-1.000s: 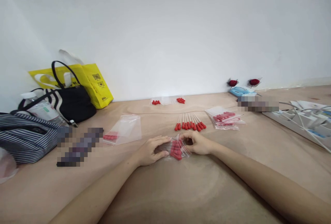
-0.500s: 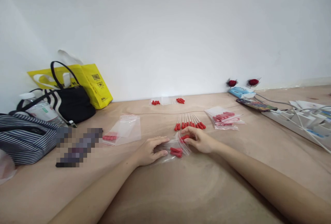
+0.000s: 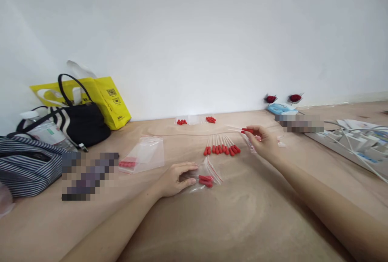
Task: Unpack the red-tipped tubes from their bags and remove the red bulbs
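Observation:
My left hand (image 3: 181, 179) rests on the table, thumb and fingers around the left end of a clear zip-lock bag (image 3: 214, 171). Inside that bag lie red-handled sticks (image 3: 206, 181), their thin ends hidden by the bag and my fingers. My right hand (image 3: 264, 141) is raised to the right, thumb and fingers pinching a red-handled stick (image 3: 247, 130); its thin pale shaft points left. Whether it holds one or two is hard to tell. Between the hands and farther back, several more red-handled sticks (image 3: 222, 149) lie fanned out, handles toward me.
Filled bags (image 3: 253, 145) lie partly behind my right hand. Flat zip-lock bags (image 3: 148, 153) are on the left, and more red-handled sticks (image 3: 210, 120) near the wall. Bags (image 3: 91, 120) and a bottle stand at left; a power strip (image 3: 348, 143) with cables is at right.
My right hand has moved from the zip-lock bag's mouth up and to the right, carrying the red-handled stick away. My left hand stays on the bag. The view has shifted slightly.

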Motion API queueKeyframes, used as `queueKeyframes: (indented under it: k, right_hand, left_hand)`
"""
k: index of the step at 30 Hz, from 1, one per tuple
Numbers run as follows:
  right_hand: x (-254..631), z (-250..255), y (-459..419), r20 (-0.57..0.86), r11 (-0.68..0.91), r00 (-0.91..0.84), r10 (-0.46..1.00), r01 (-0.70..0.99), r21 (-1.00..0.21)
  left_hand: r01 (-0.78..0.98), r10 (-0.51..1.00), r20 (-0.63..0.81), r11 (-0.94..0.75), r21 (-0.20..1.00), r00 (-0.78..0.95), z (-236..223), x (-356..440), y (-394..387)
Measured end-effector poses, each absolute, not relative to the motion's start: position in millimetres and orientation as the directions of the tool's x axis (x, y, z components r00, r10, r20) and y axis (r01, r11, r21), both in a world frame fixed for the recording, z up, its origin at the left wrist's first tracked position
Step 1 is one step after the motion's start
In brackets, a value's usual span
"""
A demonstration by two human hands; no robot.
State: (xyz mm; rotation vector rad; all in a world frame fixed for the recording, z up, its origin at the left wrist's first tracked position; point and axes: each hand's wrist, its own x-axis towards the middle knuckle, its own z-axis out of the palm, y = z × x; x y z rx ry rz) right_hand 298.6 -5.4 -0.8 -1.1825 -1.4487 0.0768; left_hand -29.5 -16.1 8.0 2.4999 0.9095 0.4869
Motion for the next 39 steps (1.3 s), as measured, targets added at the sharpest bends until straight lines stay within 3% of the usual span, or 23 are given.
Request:
queueKeyframes:
  k: [3, 6, 9, 11, 16, 20, 24, 28, 31, 39]
  right_hand:
    - [288, -12, 2, 0.815, 0.502, -0.023, 0.580, 0.798, -0.334]
    - [279, -23, 7, 0.797, 0.504, -0.258, 0.546, 0.861, -0.066]
    - [274, -28, 9, 0.722, 0.480, -0.399, 0.566, 0.871, 0.104]
    - [273, -28, 8, 0.662, 0.471, -0.438, 0.609, 0.871, 0.143]
    - [272, -23, 1, 0.582, 0.450, -0.413, 0.701, 0.889, 0.088]
    - [271, -16, -10, 0.619, 0.429, -0.348, 0.704, 0.903, 0.019]
    - [260, -9, -27, 0.637, 0.489, -0.262, 0.725, 0.847, -0.209]
    - [237, -7, -43, 0.513, 0.612, -0.366, 0.777, 0.630, -0.478]
    - [221, -8, -46, 0.437, 0.594, -0.403, 0.804, 0.538, -0.598]
    - [212, -3, -42, 0.279, 0.592, -0.563, 0.778, 0.508, -0.626]
  left_hand:
    - [0.518, 0.670, 0.174, -0.690, 0.505, 0.722, 7, -30, -16]
    - [0.521, 0.671, 0.171, -0.689, 0.504, 0.721, 7, -30, -16]
    - [0.522, 0.671, 0.164, -0.686, 0.507, 0.723, 8, -30, -16]
    - [0.514, 0.667, 0.168, -0.688, 0.512, 0.726, 8, -30, -16]
    - [0.504, 0.661, 0.170, -0.690, 0.520, 0.731, 7, -30, -16]
    - [0.503, 0.662, 0.170, -0.689, 0.521, 0.730, 6, -29, -16]
    - [0.512, 0.664, 0.162, -0.688, 0.514, 0.730, 8, -28, -17]
    - [0.518, 0.667, 0.158, -0.687, 0.510, 0.728, 9, -28, -16]
    - [0.499, 0.654, 0.175, -0.699, 0.512, 0.736, 8, -28, -16]
    - [0.543, 0.710, 0.262, -0.681, 0.491, 0.653, 2, -22, -19]
